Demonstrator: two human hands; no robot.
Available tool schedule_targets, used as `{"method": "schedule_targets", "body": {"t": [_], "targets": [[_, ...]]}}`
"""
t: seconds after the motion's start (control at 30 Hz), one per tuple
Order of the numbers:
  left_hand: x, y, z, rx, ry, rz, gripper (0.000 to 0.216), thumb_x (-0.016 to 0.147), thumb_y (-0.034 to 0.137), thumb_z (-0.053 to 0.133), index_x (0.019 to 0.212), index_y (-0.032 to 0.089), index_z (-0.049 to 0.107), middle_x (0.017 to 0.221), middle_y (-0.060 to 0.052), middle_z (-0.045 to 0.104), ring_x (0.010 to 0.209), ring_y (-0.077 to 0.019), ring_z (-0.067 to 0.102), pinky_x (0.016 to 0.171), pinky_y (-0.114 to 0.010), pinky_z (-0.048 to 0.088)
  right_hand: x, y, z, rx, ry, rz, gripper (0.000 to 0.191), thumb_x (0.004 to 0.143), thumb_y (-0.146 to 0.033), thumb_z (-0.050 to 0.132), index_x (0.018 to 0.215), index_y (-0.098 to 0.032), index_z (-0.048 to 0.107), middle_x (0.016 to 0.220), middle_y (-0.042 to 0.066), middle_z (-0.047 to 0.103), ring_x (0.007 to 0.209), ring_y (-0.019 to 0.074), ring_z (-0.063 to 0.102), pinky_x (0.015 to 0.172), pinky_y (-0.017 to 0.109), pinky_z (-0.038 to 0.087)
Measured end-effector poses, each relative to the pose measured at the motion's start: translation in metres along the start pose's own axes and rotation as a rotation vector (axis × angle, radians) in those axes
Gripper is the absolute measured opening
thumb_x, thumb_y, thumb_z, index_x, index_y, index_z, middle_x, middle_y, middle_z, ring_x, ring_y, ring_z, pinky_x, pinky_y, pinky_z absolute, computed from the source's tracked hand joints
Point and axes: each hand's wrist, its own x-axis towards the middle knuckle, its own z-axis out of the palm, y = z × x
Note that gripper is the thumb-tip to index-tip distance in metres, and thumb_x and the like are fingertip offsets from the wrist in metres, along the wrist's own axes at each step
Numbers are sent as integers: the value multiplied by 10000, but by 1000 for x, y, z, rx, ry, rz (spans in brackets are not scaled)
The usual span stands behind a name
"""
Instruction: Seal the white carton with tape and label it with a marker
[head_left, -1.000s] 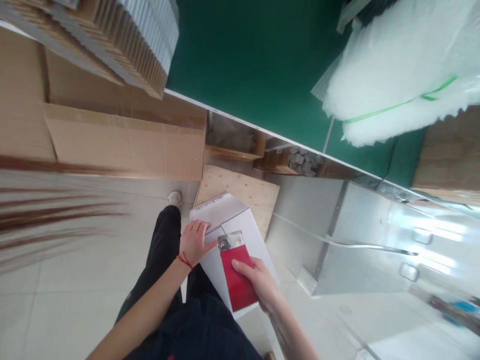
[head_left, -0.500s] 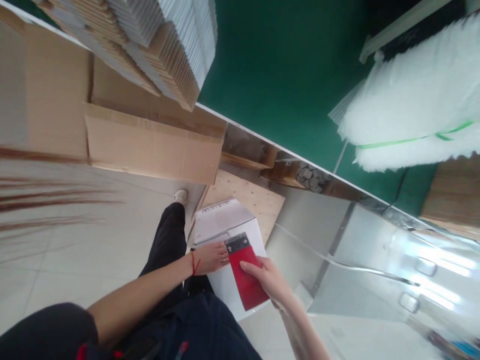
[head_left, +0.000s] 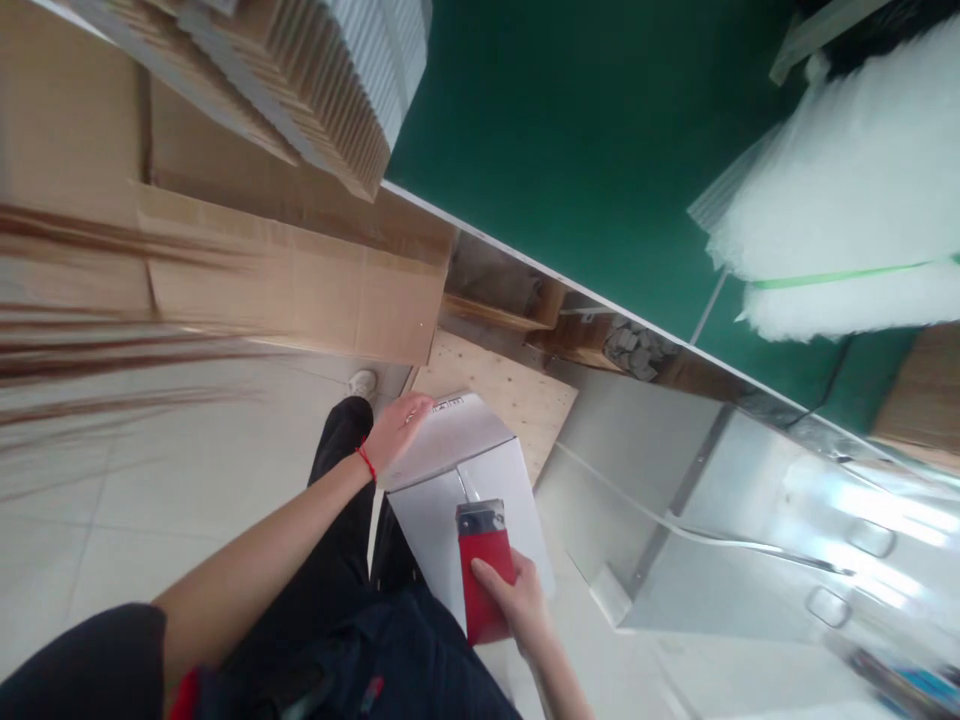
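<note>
My right hand is wrapped around a red tape dispenser with a dark metal end, thumb across its face. A clear strip of tape seems to run from the dispenser's metal end up to the seam of a white carton. The carton stands in front of my legs, with printed marks along its far edge. Flat on the carton's far left side lies my left hand, fingers stretched out and holding nothing. A red cord circles the left wrist.
A green-topped table spans the far side. Stacked cardboard sheets overhang its left edge, above a large open carton. White foam-like bundles lie at right. A plywood board sits beyond the carton; a metal cabinet stands right.
My left hand has moved from beside the dispenser up to the carton's far left edge. The tape dispenser has come slightly down towards me and turned more upright in view.
</note>
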Motion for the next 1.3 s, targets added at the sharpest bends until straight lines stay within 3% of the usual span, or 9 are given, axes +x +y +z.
{"method": "schedule_targets", "body": {"t": [0.1,0.2,0.43,0.53,0.6,0.7,0.8,1.07,1.3], "targets": [[2,2,-6,-14,-86,20,435,1038,466,342,1063,195,681,1125,-75,738,1103,-224,673,1032,-391,528,-4,-4,1,-3,-5,-67,614,635,-732,822,803,-148,729,705,88,720,640,239,628,616,323,477],[-36,7,-6,41,-82,44,360,1009,461,453,1101,189,670,1184,-101,716,1157,-247,653,1086,-423,497,-7,-12,1,-37,-8,-101,582,674,-718,800,798,-154,730,711,81,720,652,244,629,625,330,483],[-118,20,32,268,238,42,250,1042,253,419,1059,186,660,1023,-86,716,992,-217,664,916,-358,547,-6,-10,0,-78,-21,-87,585,686,-722,783,810,-153,722,729,93,727,683,262,636,642,349,490],[-123,22,54,402,254,203,350,992,341,570,1270,129,582,1169,-155,685,1108,-274,629,966,-403,519,-7,-9,2,-71,-3,-109,590,697,-728,781,804,-152,717,721,91,720,673,257,627,635,347,489],[-124,21,69,476,327,139,479,961,382,625,1329,89,533,1201,-196,656,1148,-311,601,978,-434,502,-7,-8,3,-67,4,-128,596,696,-727,781,787,-142,711,692,86,701,636,240,601,609,335,468],[-125,19,91,582,495,-39,371,991,331,549,1265,82,574,1144,-207,658,1108,-334,591,960,-477,475,-6,-7,4,-53,17,-139,585,696,-703,790,769,-129,705,664,78,678,603,213,564,589,317,440],[-124,13,104,635,587,-31,311,999,311,515,1193,91,619,1098,-198,678,1069,-326,598,960,-476,455,-4,-4,5,-27,41,-116,586,671,-709,803,741,-137,698,640,64,662,580,196,545,575,307,444],[-124,10,97,586,536,197,384,974,329,603,1298,124,587,1137,-151,736,1087,-276,670,1101,-483,384,1,13,2,23,19,-67,612,625,-731,821,737,-139,715,613,59,659,556,197,561,531,293,486],[-118,11,100,686,579,200,269,964,281,625,1172,110,635,1026,-156,725,953,-271,649,936,-439,440,0,0,-5,0,-27,-95,494,692,-618,835,743,-140,724,649,58,682,599,210,604,564,287,513]]}}
